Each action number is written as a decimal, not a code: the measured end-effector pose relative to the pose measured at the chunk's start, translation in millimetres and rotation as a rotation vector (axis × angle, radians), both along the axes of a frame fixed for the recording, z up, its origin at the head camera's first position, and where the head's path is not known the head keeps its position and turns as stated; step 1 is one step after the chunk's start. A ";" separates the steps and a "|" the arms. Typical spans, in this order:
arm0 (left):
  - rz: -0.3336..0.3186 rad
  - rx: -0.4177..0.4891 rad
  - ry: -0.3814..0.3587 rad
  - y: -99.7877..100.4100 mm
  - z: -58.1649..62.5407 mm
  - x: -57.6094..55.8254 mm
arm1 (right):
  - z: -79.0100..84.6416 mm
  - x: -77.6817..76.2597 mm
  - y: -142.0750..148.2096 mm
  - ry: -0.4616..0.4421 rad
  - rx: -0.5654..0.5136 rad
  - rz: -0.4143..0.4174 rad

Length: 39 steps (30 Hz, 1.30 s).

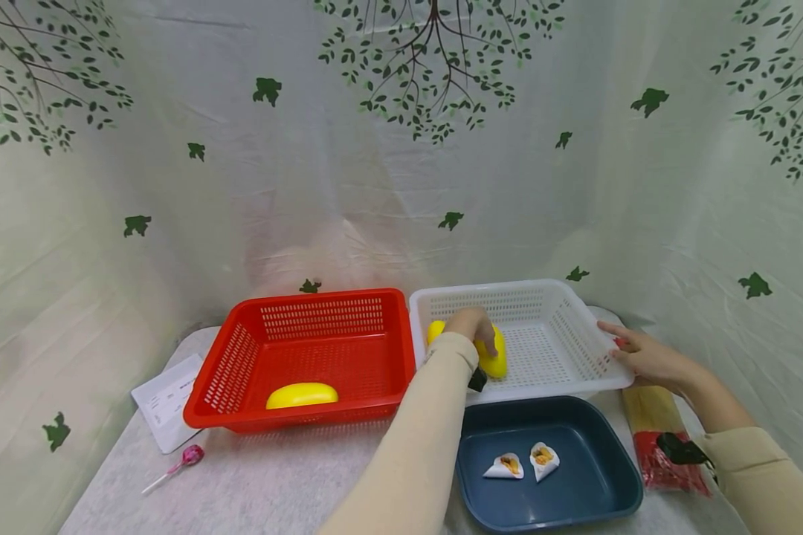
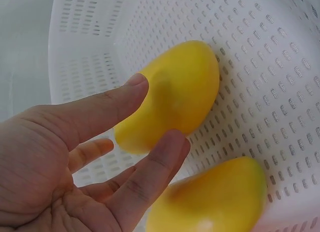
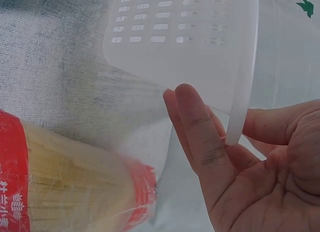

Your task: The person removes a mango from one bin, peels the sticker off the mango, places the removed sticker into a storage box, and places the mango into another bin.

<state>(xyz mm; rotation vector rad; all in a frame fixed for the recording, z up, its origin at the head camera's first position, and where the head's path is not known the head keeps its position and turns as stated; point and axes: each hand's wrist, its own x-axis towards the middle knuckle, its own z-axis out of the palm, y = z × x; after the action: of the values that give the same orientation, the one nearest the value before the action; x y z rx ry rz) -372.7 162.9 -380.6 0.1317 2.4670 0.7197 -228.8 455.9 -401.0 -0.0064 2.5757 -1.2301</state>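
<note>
- Yellow mango [image 2: 187, 81] lies in the white basket [image 1: 538, 353], between the thumb and a finger of the left hand [image 1: 473, 325] as the left wrist view shows it.
- A second yellow mango [image 2: 220, 197] lies near it on the same perforated bottom.
- The left hand reaches down into the basket with its thumb and fingers spread apart; whether the fingertips touch the fruit, I cannot tell.
- The right hand [image 1: 649, 360] pinches the basket's rim at the right side, thumb on one face, fingers on the other.
- Just left of the white basket stands a red basket [image 1: 348, 360], with a third yellow mango [image 1: 301, 394] near its front wall.
- In front of the white basket, a dark blue tray [image 1: 575, 494] holds two small white cones [image 1: 544, 461] with yellow-brown filling.
- A pasta packet [image 3: 80, 177] lies right of the tray.
- A pink lollipop [image 1: 192, 455] and a white printed sheet [image 1: 167, 401] lie at the left.
</note>
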 end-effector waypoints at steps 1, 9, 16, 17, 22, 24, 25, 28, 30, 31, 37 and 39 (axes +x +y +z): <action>0.003 -0.002 -0.006 -0.4 2.2 1.1 | 0.1 0.2 -0.1 0.002 0.001 0.000; 0.006 -0.021 -0.064 -3.8 18.3 11.1 | 1.8 0.4 -1.2 -0.001 0.007 -0.006; -0.058 0.064 -0.045 -13.3 16.5 7.0 | 2.9 -2.8 -2.8 -0.027 -0.012 -0.013; -0.070 0.074 -0.043 -14.5 16.9 6.5 | 2.9 -3.4 -2.2 -0.032 -0.018 -0.014; -0.157 0.120 -0.032 -22.3 23.5 8.1 | 2.4 -4.0 1.2 -0.064 -0.037 0.000; -0.160 0.144 -0.038 -26.2 27.7 10.8 | 2.8 -3.7 1.8 -0.069 -0.030 0.002; -0.157 0.165 -0.046 -28.4 30.0 12.6 | 3.3 -3.5 2.0 -0.070 -0.024 0.003; -0.158 0.233 -0.078 -36.3 37.4 18.1 | 6.8 -2.8 1.4 -0.073 -0.003 0.009; -0.171 0.270 -0.091 -42.4 42.4 20.9 | 10.0 -2.4 0.4 -0.068 0.024 0.011; -0.179 0.278 -0.093 -45.4 44.4 21.8 | 11.7 -2.1 -0.2 -0.064 0.039 0.013; -0.233 0.246 -0.031 -62.0 53.6 25.0 | 21.4 -0.1 -4.1 0.024 0.233 0.045; -0.252 0.252 -0.013 -68.2 55.1 25.3 | 24.5 0.0 -6.2 0.058 0.288 0.054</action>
<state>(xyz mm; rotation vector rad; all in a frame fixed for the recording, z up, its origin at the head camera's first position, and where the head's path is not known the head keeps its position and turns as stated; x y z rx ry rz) -347.3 94.7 -325.5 0.5207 2.2832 0.9110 -228.8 449.8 -376.5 -0.0527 2.7594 -0.8425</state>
